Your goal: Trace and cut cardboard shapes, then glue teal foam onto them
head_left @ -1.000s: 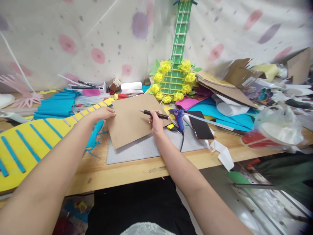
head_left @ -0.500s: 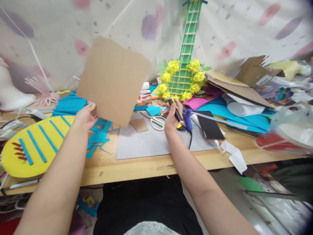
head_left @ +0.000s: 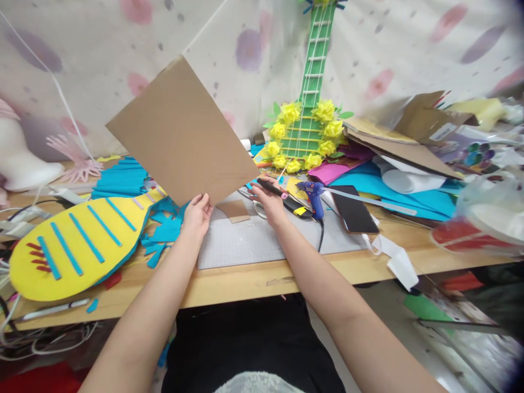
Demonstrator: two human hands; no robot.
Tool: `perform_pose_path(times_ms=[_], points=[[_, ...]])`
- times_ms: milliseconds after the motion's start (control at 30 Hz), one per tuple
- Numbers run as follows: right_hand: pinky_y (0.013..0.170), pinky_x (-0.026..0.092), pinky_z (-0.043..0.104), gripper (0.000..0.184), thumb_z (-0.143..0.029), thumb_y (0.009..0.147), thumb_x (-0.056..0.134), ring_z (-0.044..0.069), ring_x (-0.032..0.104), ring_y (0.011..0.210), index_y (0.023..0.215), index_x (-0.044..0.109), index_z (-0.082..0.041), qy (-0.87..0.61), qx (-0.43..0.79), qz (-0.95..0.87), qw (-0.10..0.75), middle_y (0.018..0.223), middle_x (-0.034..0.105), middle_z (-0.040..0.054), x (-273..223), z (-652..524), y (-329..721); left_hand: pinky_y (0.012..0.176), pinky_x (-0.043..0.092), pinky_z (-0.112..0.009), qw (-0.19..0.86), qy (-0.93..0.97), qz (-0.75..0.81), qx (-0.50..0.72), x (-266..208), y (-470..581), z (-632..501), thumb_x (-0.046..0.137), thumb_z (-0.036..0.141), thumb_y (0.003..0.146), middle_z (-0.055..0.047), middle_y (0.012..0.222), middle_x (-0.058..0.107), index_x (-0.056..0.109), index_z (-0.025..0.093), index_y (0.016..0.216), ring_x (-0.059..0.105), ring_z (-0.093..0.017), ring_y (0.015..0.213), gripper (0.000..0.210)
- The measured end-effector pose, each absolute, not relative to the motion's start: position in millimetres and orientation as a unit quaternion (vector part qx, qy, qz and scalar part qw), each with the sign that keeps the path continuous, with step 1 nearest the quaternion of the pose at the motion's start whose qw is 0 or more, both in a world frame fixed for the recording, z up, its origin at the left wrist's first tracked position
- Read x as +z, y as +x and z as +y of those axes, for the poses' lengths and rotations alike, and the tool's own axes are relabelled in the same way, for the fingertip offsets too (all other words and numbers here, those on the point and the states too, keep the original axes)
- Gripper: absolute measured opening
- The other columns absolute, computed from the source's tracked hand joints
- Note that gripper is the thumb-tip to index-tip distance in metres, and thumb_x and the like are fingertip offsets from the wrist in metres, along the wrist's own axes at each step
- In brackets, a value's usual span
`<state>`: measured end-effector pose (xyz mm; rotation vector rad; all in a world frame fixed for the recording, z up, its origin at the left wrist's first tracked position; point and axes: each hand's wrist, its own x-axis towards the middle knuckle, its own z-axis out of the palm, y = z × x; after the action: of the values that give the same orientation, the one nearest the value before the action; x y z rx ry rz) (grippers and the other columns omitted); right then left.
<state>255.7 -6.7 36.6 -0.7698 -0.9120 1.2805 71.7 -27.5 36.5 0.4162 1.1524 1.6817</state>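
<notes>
The sheet of brown cardboard (head_left: 180,136) is raised and tilted, one corner pointing up, left of centre in the frame, in front of the pale spotted curtain (head_left: 368,43). A faint curved mark shows near its lower edge. The left hand (head_left: 198,215), just below the middle of the frame, has its grip pinching that lower edge between thumb and fingers. The right hand (head_left: 270,202), a little right of it, has its grip closed loosely around a black pen (head_left: 274,190); its fingertips are at the sheet's right corner, but whether they touch it I cannot tell

Below the hands, a grey cutting mat (head_left: 245,240) lies on the wooden surface (head_left: 245,286), with a small cardboard scrap (head_left: 237,211) on it. Just right of the right hand is a blue glue gun (head_left: 314,194), and beside that, a dark phone (head_left: 355,210) with a white cable plugged in. At the left of the frame lies a yellow oval piece (head_left: 73,234) with blue strips across it, and blue scraps (head_left: 164,234) sit between it and the left hand. At upper centre-right, a green guitar-shaped piece (head_left: 313,82) stands upright, ringed at its base by yellow flowers (head_left: 325,110)
</notes>
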Motion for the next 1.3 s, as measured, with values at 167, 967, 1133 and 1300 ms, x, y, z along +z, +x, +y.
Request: perform_pose_path(times_ms=[167, 967, 1133, 1300], points=[[0.063, 0.056, 0.026, 0.049, -0.027, 0.057, 0.076, 0.013, 0.068, 0.070, 0.093, 0.043, -0.022, -0.307, 0.608, -0.390, 0.619, 0.082, 0.066, -0.0033, 34.6, -8.7, 249.8, 0.082, 0.050, -0.026, 0.517, 0.192, 0.470, 0.689, 30.3, 82.0, -26.3, 0.060, 0.006, 0.075, 0.002, 0.076, 0.067, 0.053, 0.021, 0.074, 0.066, -0.010, 0.082, 0.017], [0.052, 0.052, 0.017, 0.041, -0.028, 0.058, 0.070, 0.009, 0.058, 0.072, 0.090, 0.046, -0.024, -0.349, 0.563, -0.387, 0.642, 0.089, 0.057, -0.0039, 27.5, 8.6, 273.1, 0.088, 0.052, -0.040, 0.342, 0.409, 0.500, 0.682, -0.7, 60.9, -24.6, 0.075, 0.028, 0.062, -0.009, 0.111, 0.066, 0.069, 0.019, 0.100, 0.062, -0.023, 0.102, 0.040], [0.054, 0.052, 0.018, 0.041, -0.029, 0.060, 0.069, 0.008, 0.058, 0.072, 0.092, 0.044, -0.025, -0.343, 0.571, -0.398, 0.631, 0.090, 0.056, -0.0040, 26.6, 10.1, 275.7, 0.076, 0.057, -0.038, 0.436, 0.404, 0.452, 0.665, 10.0, 67.5, -30.3, 0.075, 0.033, 0.064, -0.009, 0.102, 0.068, 0.067, 0.018, 0.100, 0.066, -0.020, 0.086, 0.041], [0.055, 0.052, 0.020, 0.036, -0.033, 0.063, 0.067, 0.010, 0.059, 0.074, 0.092, 0.047, -0.025, -0.342, 0.559, -0.451, 0.606, 0.092, 0.056, -0.0023, 27.6, 3.3, 267.0, 0.069, 0.058, -0.031, 0.488, 0.375, 0.404, 0.676, 21.0, 69.1, -35.3, 0.077, 0.028, 0.060, -0.004, 0.092, 0.066, 0.061, 0.018, 0.087, 0.064, -0.014, 0.078, 0.032]])
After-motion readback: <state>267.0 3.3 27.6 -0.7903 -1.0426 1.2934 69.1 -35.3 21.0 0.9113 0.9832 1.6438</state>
